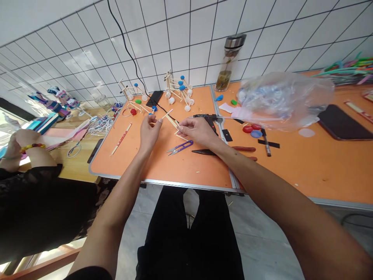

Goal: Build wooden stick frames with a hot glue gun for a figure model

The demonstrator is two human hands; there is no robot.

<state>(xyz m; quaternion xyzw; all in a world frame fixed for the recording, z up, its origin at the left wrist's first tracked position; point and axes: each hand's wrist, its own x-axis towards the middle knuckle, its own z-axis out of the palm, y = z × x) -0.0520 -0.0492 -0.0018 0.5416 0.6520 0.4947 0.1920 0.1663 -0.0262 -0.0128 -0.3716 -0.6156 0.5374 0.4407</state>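
Observation:
My left hand (150, 134) is closed in a pinch on a short thin wooden stick (167, 113), which points up and to the right. My right hand (199, 134) pinches a small frame of wooden sticks (172, 121) between thumb and fingers, and its far side is partly hidden. Just below the hands lie purple-handled thread snips (180, 147). Under my right wrist are pliers (204, 152) with red handles, partly covered by the forearm. Behind that hand rests a black glue gun (210, 121).
Stick models with blue and white caps (181, 87) stand by the tiled wall. A glass bottle (227, 66), a plastic bag (282, 99), a marker (266, 143) and a phone (345, 122) are to the right. At left, another person's arm (37, 153) rests by a wooden table.

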